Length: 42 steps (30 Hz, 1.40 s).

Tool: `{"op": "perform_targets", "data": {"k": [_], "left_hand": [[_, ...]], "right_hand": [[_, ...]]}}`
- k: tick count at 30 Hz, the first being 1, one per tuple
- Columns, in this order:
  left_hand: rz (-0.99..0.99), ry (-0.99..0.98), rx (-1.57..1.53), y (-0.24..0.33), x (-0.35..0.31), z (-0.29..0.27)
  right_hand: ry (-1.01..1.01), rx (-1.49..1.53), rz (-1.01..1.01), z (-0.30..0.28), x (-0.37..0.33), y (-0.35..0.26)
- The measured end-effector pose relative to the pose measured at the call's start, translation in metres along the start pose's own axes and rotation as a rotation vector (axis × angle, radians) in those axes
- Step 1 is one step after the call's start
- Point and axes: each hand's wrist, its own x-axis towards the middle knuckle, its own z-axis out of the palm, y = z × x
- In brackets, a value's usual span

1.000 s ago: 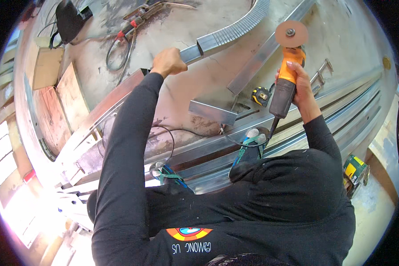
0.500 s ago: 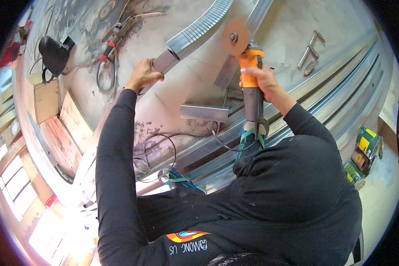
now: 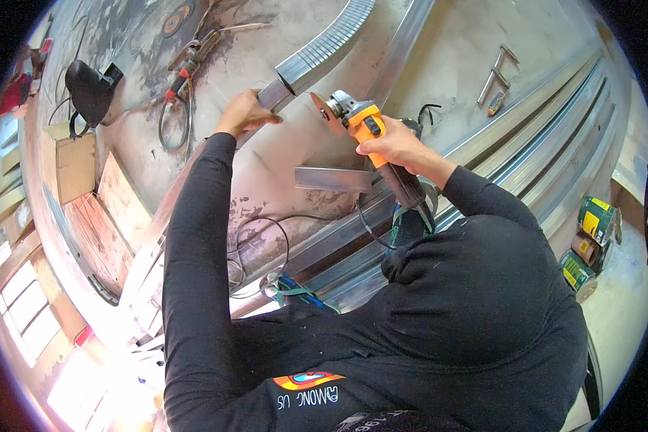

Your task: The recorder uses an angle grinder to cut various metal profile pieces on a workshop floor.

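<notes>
My right hand [image 3: 403,147] is wrapped round the body of an orange and black angle grinder [image 3: 371,126]. The grinder is tilted, with its thin reddish-brown disc [image 3: 321,111] seen nearly edge-on, close to the tube end but apparently apart from it. My left hand [image 3: 246,115] grips a square metal tube [image 3: 275,95], fingers closed on it. That tube meets the end of a curved metal tube [image 3: 331,47] with many cross slits along its upper face. Whether the two are joined I cannot tell.
A short metal offcut [image 3: 333,179] lies on the floor near long metal profiles [image 3: 547,144]. A cable [image 3: 286,241] loops by my feet. Leftward are a welding helmet [image 3: 90,90], a box [image 3: 74,165] and a red-and-black handled tool [image 3: 176,86]. Cans [image 3: 599,219] stand at right.
My right hand has brought the grinder left and turned it, so its disc now faces sideways near the tube end. My left hand has shifted slightly right and up along with its forearm.
</notes>
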Motion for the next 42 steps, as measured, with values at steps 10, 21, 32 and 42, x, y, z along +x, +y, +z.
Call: {"op": "perform_targets", "data": {"k": [10, 21, 32, 42], "left_hand": [[0.063, -0.093, -0.176, -0.019, -0.002, -0.007], [0.004, -0.117, -0.104, -0.009, -0.003, -0.011], [-0.036, -0.129, -0.065, 0.001, -0.004, -0.015], [0.161, -0.085, -0.183, -0.034, 0.011, 0.004]], "right_hand": [[0.065, -0.223, -0.001, 0.016, 0.021, -0.009], [0.055, -0.273, 0.034, 0.02, 0.032, -0.014], [0.101, -0.363, 0.033, 0.023, 0.045, -0.013], [0.104, -0.434, -0.036, 0.024, 0.057, -0.01]]}}
